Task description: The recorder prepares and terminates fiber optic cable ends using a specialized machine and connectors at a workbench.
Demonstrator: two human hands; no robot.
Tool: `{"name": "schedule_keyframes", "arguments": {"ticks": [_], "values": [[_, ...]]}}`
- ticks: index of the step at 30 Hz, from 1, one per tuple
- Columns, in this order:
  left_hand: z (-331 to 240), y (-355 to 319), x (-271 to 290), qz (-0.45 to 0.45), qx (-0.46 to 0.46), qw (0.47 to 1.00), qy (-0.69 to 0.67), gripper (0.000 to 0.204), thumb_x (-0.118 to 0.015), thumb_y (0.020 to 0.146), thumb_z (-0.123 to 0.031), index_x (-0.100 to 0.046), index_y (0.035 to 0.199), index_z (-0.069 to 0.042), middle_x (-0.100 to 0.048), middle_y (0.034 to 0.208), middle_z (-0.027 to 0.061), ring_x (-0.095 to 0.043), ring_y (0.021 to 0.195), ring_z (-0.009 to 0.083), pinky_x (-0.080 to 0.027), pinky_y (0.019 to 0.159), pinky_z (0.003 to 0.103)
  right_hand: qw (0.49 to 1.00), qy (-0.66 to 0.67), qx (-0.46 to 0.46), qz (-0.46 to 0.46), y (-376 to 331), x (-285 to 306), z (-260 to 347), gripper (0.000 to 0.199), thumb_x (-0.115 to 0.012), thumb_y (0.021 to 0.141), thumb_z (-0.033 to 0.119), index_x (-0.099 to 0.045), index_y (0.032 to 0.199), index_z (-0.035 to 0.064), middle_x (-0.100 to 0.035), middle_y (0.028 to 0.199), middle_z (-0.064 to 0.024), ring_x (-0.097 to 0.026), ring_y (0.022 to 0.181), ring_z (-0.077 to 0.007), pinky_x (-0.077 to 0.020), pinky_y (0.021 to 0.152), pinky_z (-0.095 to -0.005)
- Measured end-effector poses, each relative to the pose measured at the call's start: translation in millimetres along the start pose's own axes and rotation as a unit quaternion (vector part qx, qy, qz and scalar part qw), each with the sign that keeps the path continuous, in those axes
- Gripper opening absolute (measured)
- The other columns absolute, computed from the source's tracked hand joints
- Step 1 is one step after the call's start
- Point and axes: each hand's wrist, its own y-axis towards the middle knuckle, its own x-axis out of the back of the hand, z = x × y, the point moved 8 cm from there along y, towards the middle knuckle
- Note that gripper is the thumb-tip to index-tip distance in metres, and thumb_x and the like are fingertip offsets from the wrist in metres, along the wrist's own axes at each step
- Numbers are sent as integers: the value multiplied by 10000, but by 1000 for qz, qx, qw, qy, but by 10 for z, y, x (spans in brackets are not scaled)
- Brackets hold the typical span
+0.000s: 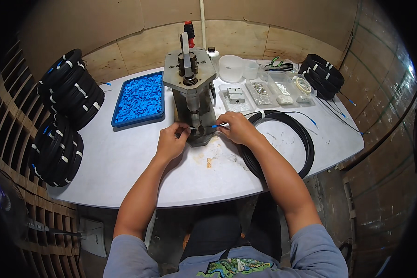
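Observation:
A grey metal bench press (190, 76) stands upright at the middle of the table, its ram pointing down. My right hand (238, 128) pinches a black cable just right of the press's lower opening; a blue piece (214, 126) shows on the cable by my fingertips. That cable belongs to a black coil (306, 139) tied with white tape, lying under and beside my right forearm. My left hand (172, 140) is closed in a pinch at the left side of the opening; what lies between its fingertips is too small to tell.
A dark blue tray (117, 121) of small blue pieces sits left of the press. Stacked cable coils (72, 92) line the left edge; more coils (322, 76) stand far right. Clear boxes of small parts (259, 94), a white tub (231, 69) and green-handled pliers (278, 65) are at back right.

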Motion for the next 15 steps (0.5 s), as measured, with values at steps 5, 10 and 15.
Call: {"name": "schedule_keyframes", "arguments": {"ticks": [5, 10, 15], "values": [[-46, -10, -6, 16, 15, 1000, 5, 187, -666, 906, -120, -711, 1021, 20, -747, 839, 107, -710, 787, 160, -530, 739, 295, 999, -6, -36, 20, -9, -18, -59, 124, -741, 845, 82, -662, 930, 41, -678, 966, -159, -657, 943, -362, -524, 826, -424], [-45, -12, -5, 16, 11, 1000, 2, 192, -665, 905, -127, -712, 1023, 17, -742, 823, 105, -706, 771, 155, -527, 722, 295, 1000, -8, -25, 16, -9, -40, -72, 131, -734, 836, 71, -649, 929, 34, -665, 946, -163, -646, 937, -369, -522, 827, -431], [-63, -12, 0, 17, 14, 1000, 12, 190, -664, 903, -126, -711, 1017, 19, -740, 816, 101, -704, 766, 154, -526, 714, 293, 999, 7, -27, 26, -10, -44, -65, 162, -729, 820, 57, -644, 957, 38, -673, 948, -160, -646, 936, -365, -524, 831, -432]]}}
